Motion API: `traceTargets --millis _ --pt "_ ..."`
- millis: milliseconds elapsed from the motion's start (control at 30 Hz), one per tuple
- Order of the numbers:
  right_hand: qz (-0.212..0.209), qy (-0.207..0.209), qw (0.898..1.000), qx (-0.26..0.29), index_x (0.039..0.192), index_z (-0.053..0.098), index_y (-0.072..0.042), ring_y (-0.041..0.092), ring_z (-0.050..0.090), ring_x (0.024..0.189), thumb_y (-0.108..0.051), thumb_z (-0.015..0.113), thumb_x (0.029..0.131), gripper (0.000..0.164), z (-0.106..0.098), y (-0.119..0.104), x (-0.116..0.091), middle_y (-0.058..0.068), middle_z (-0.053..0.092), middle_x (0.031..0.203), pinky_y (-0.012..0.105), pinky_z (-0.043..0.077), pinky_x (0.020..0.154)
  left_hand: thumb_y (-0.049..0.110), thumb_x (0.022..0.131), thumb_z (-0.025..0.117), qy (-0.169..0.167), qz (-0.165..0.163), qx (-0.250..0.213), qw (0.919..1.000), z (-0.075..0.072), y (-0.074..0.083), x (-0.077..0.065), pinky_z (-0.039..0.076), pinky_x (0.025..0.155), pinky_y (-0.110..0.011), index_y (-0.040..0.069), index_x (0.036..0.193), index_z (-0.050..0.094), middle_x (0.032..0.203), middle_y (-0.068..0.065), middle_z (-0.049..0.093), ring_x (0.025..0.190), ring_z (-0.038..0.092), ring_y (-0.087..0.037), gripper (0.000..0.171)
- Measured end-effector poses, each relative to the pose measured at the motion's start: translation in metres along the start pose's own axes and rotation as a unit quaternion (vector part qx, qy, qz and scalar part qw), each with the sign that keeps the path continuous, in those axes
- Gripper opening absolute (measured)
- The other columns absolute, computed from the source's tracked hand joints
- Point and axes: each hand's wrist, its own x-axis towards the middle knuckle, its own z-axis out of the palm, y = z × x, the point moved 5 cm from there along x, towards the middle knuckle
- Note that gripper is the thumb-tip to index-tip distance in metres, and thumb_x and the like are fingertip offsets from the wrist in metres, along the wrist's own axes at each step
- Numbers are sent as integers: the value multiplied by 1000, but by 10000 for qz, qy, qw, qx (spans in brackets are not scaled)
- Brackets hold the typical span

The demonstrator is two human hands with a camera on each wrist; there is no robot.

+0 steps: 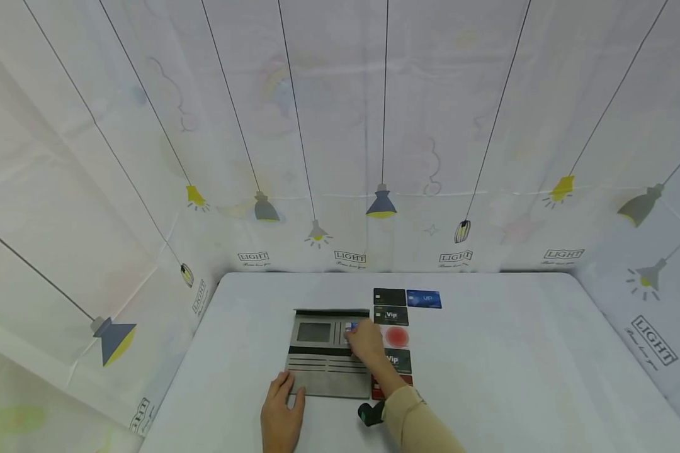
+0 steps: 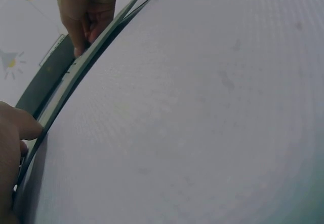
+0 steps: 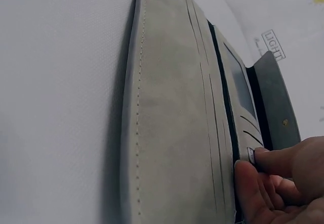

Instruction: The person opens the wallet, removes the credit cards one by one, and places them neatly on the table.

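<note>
A grey wallet (image 1: 331,385) lies unfolded on the white table, its card slots and a dark window pocket (image 1: 314,332) facing up. My right hand (image 1: 367,343) is over its upper right part, thumb and fingers pinching a small card (image 1: 349,326) with blue on it at the slots. Only a sliver of that card (image 3: 251,155) shows beside the thumb in the right wrist view; the fingers hide the rest. My left hand (image 1: 281,412) rests at the wallet's lower left corner with its fingers extended. In the left wrist view its thumb (image 2: 29,126) touches the wallet's edge.
Right of the wallet lie a plain black card (image 1: 390,297), a blue VIP card (image 1: 424,299), a black Vip card (image 1: 391,315), a card with a red circle (image 1: 397,337), another black Vip card (image 1: 399,360) and a red card (image 1: 377,388), partly under my right forearm. Printed cloth surrounds the table.
</note>
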Motion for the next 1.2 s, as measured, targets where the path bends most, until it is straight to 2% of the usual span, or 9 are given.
traceTargets --millis 333,700,900,1067,1200 --pt "228 -121 9997 35 55 65 -5 8 54 29 -11 73 88 34 2 1 3 0 56 41 17 40 31 14 81 83 -30 13 69 10000 0 -1 0 54 102 -46 -2 115 72 125 -12 69 123 64 -33 39" --pt "155 -190 9997 43 63 69 -2 13 61 36 -13 71 89 28 -2 2 1 2 61 46 17 42 34 12 80 83 43 32 61 10000 0 -1 1 55 100 -47 -4 113 72 124 -13 69 121 64 -34 38" --pt "104 -232 9990 366 73 73 1 15 63 41 -12 70 90 22 -6 2 -4 7 64 52 20 50 38 15 82 82 -85 -98 59 9999 1 -1 1 54 103 -44 -2 115 72 125 -12 69 123 64 -33 39" --pt "132 -119 9974 702 87 70 2 13 61 41 -12 71 90 15 -3 7 -5 9 65 60 22 52 40 13 81 83 -4 0 33 10000 -1 2 0 54 102 -46 -3 114 72 124 -13 69 122 64 -33 38" --pt "6 -14 9961 887 105 68 5 13 60 42 -9 72 89 22 -1 10 -4 8 63 69 24 54 40 14 82 82 -28 -26 9 10000 0 1 0 54 102 -46 -3 114 72 124 -13 69 122 64 -33 38"
